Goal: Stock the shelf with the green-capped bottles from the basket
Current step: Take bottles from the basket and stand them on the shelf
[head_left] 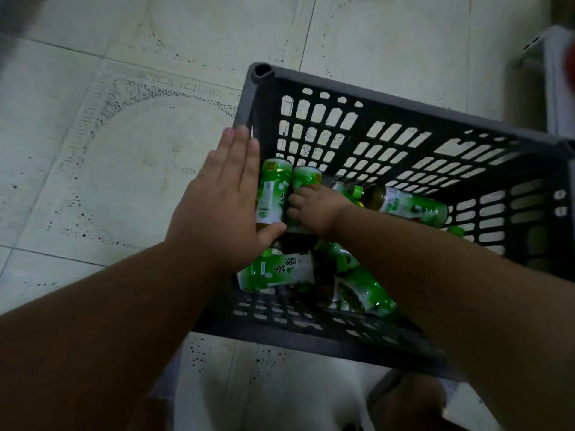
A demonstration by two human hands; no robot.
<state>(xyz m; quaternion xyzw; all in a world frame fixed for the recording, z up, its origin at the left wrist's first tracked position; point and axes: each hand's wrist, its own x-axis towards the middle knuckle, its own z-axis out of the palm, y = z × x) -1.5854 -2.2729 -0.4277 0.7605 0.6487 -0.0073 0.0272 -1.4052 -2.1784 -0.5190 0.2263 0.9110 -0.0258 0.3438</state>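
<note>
A dark grey slatted basket (389,101) stands on the tiled floor and holds several green-labelled tea bottles lying on their sides. My right hand (314,208) reaches down inside it, fingers curled around one bottle (303,178) near the left wall. My left hand (224,197) hovers flat over the basket's left rim, fingers straight and together, thumb touching the neighbouring bottle (272,191). Another bottle with a green cap (404,205) lies toward the right. More bottles (277,270) lie near the front wall. The shelf is not in view.
Pale speckled floor tiles (124,150) spread to the left and beyond the basket. A blurred light grey object (550,73) stands at the upper right edge. A dark rounded shape (407,399) shows at the bottom by the basket's near corner.
</note>
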